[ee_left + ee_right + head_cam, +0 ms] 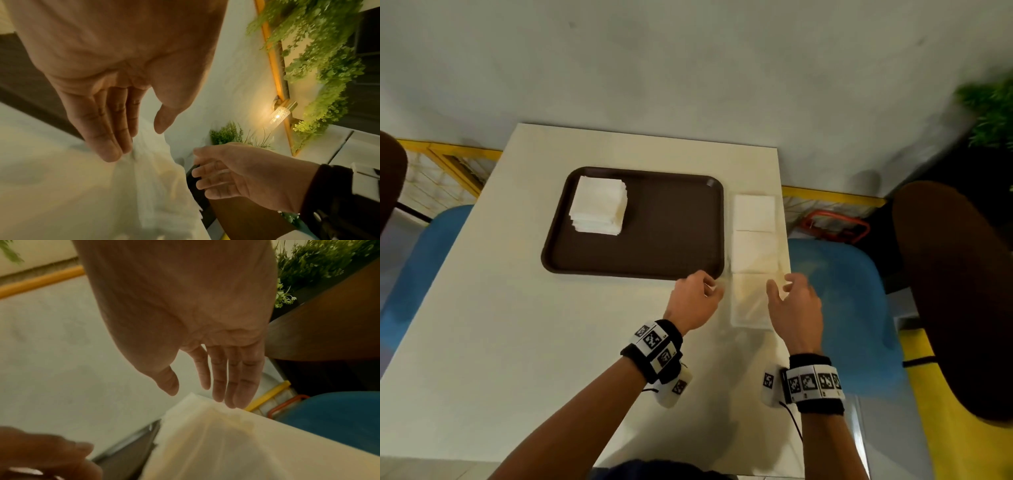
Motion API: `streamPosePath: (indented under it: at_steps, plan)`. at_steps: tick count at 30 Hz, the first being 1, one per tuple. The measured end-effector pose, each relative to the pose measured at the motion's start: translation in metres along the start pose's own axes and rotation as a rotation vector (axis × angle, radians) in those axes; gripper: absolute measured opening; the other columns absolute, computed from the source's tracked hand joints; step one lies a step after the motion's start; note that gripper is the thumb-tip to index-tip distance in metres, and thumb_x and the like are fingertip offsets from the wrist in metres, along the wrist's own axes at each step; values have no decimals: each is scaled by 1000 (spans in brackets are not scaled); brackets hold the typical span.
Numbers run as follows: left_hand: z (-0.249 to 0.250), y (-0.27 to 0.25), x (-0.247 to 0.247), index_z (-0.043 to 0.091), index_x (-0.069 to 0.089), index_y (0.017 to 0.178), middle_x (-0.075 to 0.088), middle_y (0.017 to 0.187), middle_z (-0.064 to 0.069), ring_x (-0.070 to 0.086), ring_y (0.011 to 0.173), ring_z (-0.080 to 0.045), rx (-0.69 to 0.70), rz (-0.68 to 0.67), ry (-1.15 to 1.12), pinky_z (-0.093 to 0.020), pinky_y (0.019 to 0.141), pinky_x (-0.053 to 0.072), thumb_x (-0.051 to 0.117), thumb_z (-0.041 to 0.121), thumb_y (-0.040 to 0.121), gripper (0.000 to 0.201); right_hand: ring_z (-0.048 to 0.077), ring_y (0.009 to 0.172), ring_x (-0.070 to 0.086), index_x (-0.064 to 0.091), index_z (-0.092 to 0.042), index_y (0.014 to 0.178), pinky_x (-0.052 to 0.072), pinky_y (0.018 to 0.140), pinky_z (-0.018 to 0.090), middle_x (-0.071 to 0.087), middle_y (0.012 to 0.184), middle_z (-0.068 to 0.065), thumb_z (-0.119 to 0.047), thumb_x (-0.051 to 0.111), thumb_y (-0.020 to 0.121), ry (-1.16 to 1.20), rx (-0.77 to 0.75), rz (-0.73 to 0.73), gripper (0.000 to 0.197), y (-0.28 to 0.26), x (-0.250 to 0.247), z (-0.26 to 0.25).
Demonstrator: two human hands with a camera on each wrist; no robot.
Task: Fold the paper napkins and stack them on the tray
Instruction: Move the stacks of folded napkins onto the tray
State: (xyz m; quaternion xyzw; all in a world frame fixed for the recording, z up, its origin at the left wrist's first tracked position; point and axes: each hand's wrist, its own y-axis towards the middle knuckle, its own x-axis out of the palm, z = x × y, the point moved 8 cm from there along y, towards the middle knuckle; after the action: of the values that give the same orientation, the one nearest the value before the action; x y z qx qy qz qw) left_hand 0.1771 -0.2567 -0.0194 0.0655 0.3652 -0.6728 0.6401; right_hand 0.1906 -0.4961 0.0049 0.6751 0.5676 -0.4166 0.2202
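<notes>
Brown tray (674,240) flat, centre. Folded white napkin stack (599,205) at its 10 o'clock corner. Unfolded napkins (754,233) in a strip at tray's 3 o'clock, near end blurred.

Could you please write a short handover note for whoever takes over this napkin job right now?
Left hand: fingers touch the near napkin's left edge; whether it grips is unclear.
Right hand: open, fingers straight over that napkin's right side, holding nothing.
Tray: on the table, with a stack of folded napkins in its far left corner.
Right of the tray, a row of flat napkins runs along the table's right edge.
Done: the stack on the tray.
Left: fold the near napkin, add it to the stack, then do the rest of the row.
</notes>
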Motion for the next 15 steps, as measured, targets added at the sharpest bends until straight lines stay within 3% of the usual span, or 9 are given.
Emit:
streamPosePath:
  at_steps: [3,6,12,15]
  plan:
    - [-3,1,32,16,63,126,72,119,-4,68,111,-25,-87,-28,-11,-39,97,56,68,49,97,44,40,126,60,52,-9,140,51,99,52,59,141,19,-57,56,105,-67,86,-82,60,-1,12,21]
    - [2,2,50,8,57,140,66,135,-14,61,127,-32,-149,-6,-53,-36,100,50,68,46,99,57,42,123,59,53,-5,137,52,100,52,58,136,20,-61,55,103,-113,104,-139,65,-2,28,32]
    - [3,3,65,3,51,142,64,133,-16,62,125,-34,-250,28,-142,-45,104,56,76,38,95,64,46,130,54,47,0,139,50,104,53,57,139,25,-51,68,101,-36,80,-201,67,-10,49,29]
    - [-6,7,72,7,62,128,70,122,-13,67,115,-31,-270,7,-120,-45,96,61,79,36,87,53,45,125,56,50,1,135,50,102,52,60,136,25,-53,69,100,-13,79,-240,67,-14,59,30]
